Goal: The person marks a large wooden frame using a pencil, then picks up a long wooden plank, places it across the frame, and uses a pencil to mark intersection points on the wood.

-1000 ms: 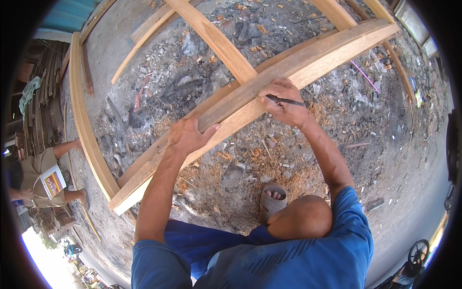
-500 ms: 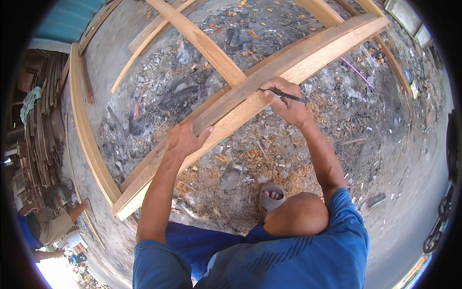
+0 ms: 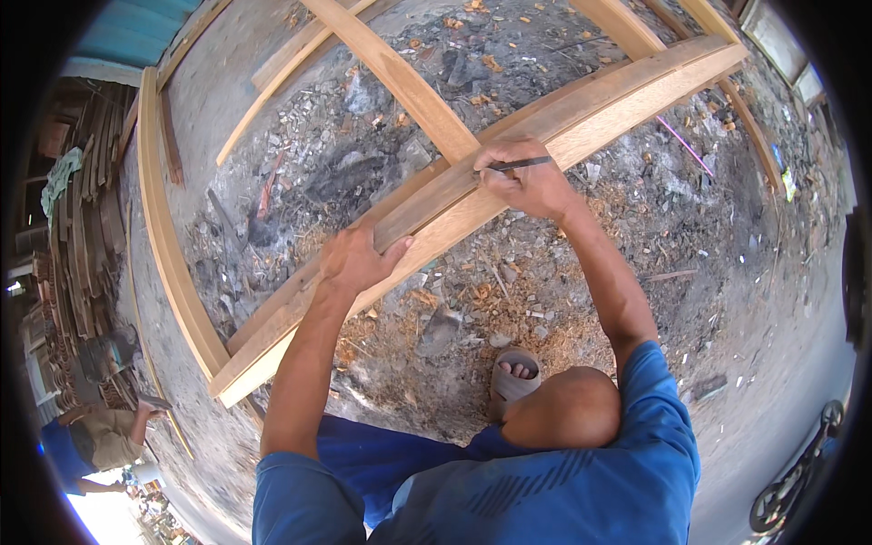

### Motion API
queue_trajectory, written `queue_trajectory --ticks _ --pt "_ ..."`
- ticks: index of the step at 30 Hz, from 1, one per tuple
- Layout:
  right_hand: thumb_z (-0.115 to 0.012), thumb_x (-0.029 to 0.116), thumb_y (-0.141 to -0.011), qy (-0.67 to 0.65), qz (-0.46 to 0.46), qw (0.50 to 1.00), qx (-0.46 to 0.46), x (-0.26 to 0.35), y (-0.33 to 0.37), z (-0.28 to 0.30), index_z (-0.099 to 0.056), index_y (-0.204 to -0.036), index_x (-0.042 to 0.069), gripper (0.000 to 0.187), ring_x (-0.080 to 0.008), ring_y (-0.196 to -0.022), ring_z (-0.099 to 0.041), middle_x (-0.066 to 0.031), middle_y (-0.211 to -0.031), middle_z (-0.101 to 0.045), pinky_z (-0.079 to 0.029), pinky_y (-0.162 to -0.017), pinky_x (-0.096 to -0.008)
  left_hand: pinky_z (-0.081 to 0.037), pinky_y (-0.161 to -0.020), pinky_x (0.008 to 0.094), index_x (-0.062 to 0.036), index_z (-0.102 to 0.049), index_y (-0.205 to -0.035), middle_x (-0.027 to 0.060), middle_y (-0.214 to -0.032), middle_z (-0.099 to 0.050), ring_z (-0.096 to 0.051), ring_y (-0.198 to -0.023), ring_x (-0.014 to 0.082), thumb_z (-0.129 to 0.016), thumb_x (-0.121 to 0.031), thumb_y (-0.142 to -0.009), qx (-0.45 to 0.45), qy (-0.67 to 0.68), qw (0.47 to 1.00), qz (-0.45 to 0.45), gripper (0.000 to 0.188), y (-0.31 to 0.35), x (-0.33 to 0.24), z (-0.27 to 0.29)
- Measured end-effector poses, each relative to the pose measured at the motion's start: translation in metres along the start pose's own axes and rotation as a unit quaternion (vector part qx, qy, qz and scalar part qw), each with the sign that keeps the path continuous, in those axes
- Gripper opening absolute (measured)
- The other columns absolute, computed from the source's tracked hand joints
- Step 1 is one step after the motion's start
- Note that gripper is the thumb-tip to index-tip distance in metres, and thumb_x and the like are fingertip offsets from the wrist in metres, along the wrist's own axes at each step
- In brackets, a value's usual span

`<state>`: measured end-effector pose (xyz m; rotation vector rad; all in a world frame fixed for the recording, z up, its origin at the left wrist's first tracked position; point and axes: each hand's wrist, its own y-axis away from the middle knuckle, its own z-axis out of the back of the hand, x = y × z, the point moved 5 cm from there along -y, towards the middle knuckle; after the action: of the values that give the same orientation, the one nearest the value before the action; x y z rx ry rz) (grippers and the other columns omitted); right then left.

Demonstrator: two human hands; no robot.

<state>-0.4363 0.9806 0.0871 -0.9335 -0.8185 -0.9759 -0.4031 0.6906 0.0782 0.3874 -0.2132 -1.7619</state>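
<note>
A long wooden beam runs diagonally in front of me, from the lower left to the upper right, with a dark groove or gap along its top. My left hand grips it left of the middle, thumb along the near side and fingers over the far side, partly hidden. My right hand rests on the beam where a crosspiece meets it. Pinched in its fingers is a slim dark pencil-like tool, held like a pen; its tip lies at the beam's top.
Another long timber meets the beam's left end. More timbers lie at the upper right. Rubble and wood shavings cover the ground. Stacked boards stand at far left, near another person. My sandalled foot is below the beam.
My right hand has moved slightly left and up along the beam, and the pencil-like tool in it has turned, its rear end now higher. My left hand still holds the beam.
</note>
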Motion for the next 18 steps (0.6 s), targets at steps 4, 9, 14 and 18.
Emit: queue_trajectory --ticks 4,9,14,18 --pt "-0.067 0.011 -0.082 0.032 -0.001 0.999 0.003 -0.0051 0.0020 -0.0012 -0.070 -0.089 0.010 0.008 -0.0308 -0.083 -0.068 -0.0097 -0.084 -0.072 -0.048 -0.085 -0.0394 -0.055 -0.086 0.0532 0.0019 -0.059 -0.131 0.0282 -0.090 -0.074 -0.073 -0.088 0.0459 -0.067 -0.064 -0.087 -0.003 -0.005 1.000 -0.003 0.079 -0.0017 -0.0010 -0.0014" --pt "-0.067 0.013 -0.082 0.048 0.002 0.999 0.008 -0.0066 0.0021 0.0000 -0.069 -0.087 0.011 0.006 -0.0304 -0.087 -0.067 -0.0082 -0.085 -0.072 -0.044 -0.090 -0.0406 -0.055 -0.088 0.0528 0.0016 -0.059 -0.131 0.0280 -0.091 -0.074 -0.073 -0.091 0.0452 -0.066 -0.065 -0.087 0.007 -0.014 1.000 0.010 0.080 -0.0005 -0.0021 0.0017" --pt "-0.066 0.014 -0.081 0.068 -0.003 0.998 0.000 -0.0049 0.0020 -0.0010 -0.068 -0.087 0.012 0.007 -0.0313 -0.088 -0.066 -0.0083 -0.085 -0.071 -0.043 -0.092 -0.0425 -0.055 -0.090 0.0525 0.0011 -0.059 -0.132 0.0283 -0.094 -0.074 -0.073 -0.093 0.0447 -0.065 -0.066 -0.087 0.021 -0.010 1.000 0.021 0.081 -0.0007 -0.0057 0.0056" --pt "-0.066 0.015 -0.082 0.064 0.012 0.998 0.008 -0.0096 0.0015 -0.0019 -0.068 -0.088 0.013 0.007 -0.0308 -0.087 -0.065 -0.0076 -0.084 -0.070 -0.043 -0.093 -0.0428 -0.055 -0.089 0.0525 0.0011 -0.058 -0.134 0.0281 -0.095 -0.074 -0.073 -0.094 0.0443 -0.063 -0.068 -0.088 0.023 -0.019 0.999 0.015 0.083 -0.0004 -0.0036 0.0040"
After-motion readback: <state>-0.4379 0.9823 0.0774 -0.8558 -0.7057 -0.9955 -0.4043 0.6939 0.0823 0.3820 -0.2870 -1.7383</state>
